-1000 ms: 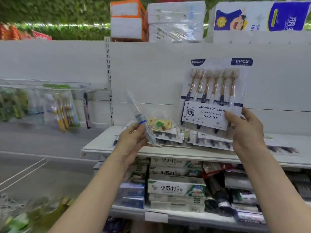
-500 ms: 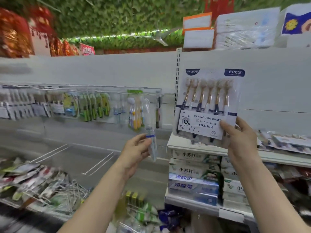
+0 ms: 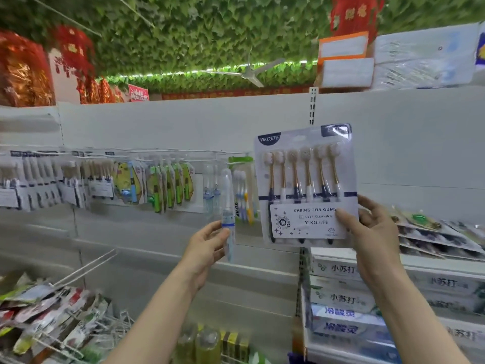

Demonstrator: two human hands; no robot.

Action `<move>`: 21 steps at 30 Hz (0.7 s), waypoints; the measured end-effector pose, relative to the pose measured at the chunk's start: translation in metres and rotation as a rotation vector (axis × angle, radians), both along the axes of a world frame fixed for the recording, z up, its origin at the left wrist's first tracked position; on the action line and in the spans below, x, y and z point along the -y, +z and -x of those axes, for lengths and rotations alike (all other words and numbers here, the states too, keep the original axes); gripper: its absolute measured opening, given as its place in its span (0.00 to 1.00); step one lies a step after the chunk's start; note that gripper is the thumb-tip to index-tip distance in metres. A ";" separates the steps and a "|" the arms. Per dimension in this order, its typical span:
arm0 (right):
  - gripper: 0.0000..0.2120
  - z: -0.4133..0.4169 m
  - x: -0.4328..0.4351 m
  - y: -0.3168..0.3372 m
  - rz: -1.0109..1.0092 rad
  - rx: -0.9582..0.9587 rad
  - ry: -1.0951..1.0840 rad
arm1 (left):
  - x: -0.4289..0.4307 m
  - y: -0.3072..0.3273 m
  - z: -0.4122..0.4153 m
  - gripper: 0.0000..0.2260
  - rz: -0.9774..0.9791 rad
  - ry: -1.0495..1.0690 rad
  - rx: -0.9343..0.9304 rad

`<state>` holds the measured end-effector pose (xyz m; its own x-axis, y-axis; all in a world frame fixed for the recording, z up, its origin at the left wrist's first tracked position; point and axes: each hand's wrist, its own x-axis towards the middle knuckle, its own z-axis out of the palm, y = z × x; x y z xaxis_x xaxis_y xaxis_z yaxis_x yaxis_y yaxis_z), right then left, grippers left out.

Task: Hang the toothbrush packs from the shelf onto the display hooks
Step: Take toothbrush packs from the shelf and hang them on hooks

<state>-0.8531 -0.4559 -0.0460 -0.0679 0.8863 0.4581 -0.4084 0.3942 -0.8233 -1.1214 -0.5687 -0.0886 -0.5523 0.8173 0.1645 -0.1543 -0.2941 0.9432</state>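
Observation:
My right hand (image 3: 372,232) pinches the lower right corner of a large clear pack of several gold-handled toothbrushes (image 3: 305,185), held upright in front of the white back panel. A slim clear single-toothbrush pack with a blue band (image 3: 227,206) stands upright in the grip of my left hand (image 3: 207,248), just below the row of display hooks (image 3: 183,153). Many toothbrush packs (image 3: 157,187) hang from those hooks, from the far left to just beside the big pack. More packs (image 3: 433,232) lie flat on the shelf at the right.
Toothpaste boxes (image 3: 343,298) are stacked under the right shelf. A long bare wire hook (image 3: 86,266) sticks out at lower left above a heap of packets (image 3: 47,306). Bottles (image 3: 204,342) stand at the bottom centre. Boxes (image 3: 343,61) sit on top of the shelving.
My view has swung left and up, from the shelf towards the hook row. Both hands have carried their packs up and closer to the hooks.

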 end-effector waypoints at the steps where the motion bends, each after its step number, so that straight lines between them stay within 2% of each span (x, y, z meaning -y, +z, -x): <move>1: 0.22 0.011 -0.001 -0.001 -0.006 0.001 -0.007 | -0.002 0.001 0.012 0.13 0.013 0.001 -0.001; 12: 0.20 0.111 -0.010 0.016 -0.046 -0.032 -0.025 | -0.011 0.008 0.122 0.14 -0.005 0.040 0.014; 18: 0.20 0.143 0.002 0.018 -0.060 -0.054 -0.056 | -0.010 0.004 0.159 0.14 -0.022 -0.012 0.018; 21: 0.19 0.156 0.012 0.015 -0.065 -0.071 -0.101 | -0.009 0.003 0.175 0.11 0.000 -0.060 0.001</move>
<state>-1.0094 -0.4681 -0.0312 0.0547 0.8554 0.5151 -0.4203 0.4877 -0.7652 -1.2964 -0.5596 -0.0852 -0.5027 0.8487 0.1642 -0.1721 -0.2844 0.9431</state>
